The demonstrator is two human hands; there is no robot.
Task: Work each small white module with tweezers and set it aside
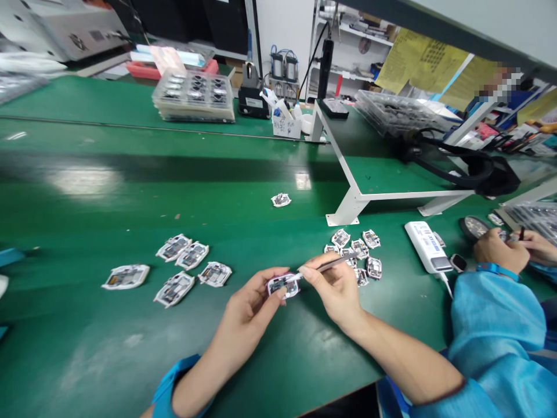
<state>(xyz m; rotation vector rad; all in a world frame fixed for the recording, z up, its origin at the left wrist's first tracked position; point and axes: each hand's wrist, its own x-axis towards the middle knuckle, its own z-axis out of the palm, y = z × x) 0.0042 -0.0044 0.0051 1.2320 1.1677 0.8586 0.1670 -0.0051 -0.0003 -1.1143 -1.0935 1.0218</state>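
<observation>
My left hand [250, 307] pinches a small white-framed electronic module [284, 285] just above the green table [108, 191]. My right hand [333, 287] grips thin tweezers [331, 265] whose tip touches the module's right edge. Several similar modules [185, 270] lie loose to the left of my hands. Another cluster of modules [357, 252] sits just behind my right hand. A single module [281, 200] lies farther back in the middle.
A white metal stand [352, 197] rises behind the right cluster. A white device [429, 247] lies at right, beside a co-worker's hands [500, 249] in blue sleeves. A stack of clear trays [194, 96], a tool cup [286, 125] and shelves stand at the back.
</observation>
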